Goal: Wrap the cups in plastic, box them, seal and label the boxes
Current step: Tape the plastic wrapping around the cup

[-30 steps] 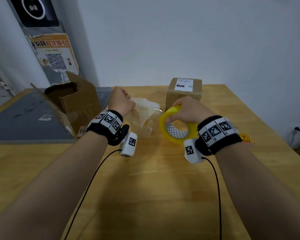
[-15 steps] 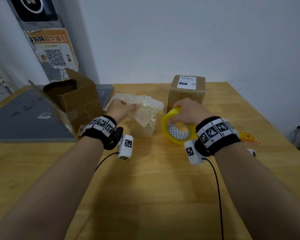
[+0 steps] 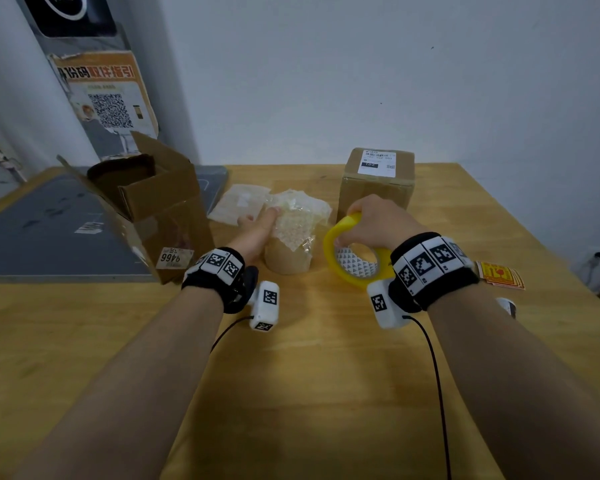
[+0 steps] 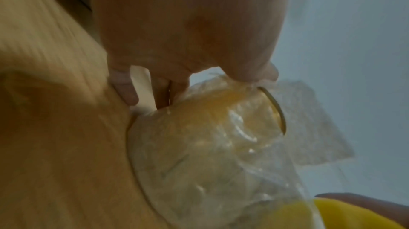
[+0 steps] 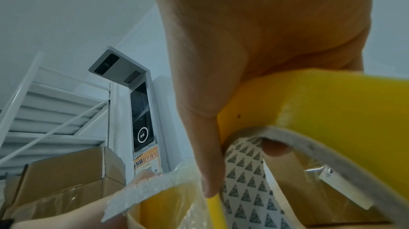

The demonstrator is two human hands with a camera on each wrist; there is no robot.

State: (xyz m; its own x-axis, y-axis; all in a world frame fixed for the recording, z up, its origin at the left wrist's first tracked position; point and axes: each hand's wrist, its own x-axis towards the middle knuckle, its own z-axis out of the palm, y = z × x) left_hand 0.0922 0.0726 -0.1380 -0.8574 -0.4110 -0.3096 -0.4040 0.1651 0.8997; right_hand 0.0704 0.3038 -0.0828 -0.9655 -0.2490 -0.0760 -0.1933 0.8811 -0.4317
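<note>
Far left: grey mat (image 3: 42, 233) over the wooden table (image 3: 291, 393). Open cardboard box (image 3: 153, 209) at the mat's right edge, flaps up, tilted, sticker reading 9466 low on its front. Flat sheet of bubble wrap (image 3: 238, 204) just right of that box. Left hand (image 3: 257, 230) against the left side of the wrapped cup (image 3: 288, 254), fingers fairly straight, pressing the bubble wrap (image 3: 298, 216) bunched over the top; from the left wrist, fingertips (image 4: 124, 89) touching the plastic. Cup upright on the table, mid-scene. Right hand (image 3: 374, 220) curled through the yellow tape roll (image 3: 354, 258), held just right of the cup. Behind it, sealed labelled box (image 3: 378, 181). Far right: red stickers (image 3: 499, 275) on the table.
</note>
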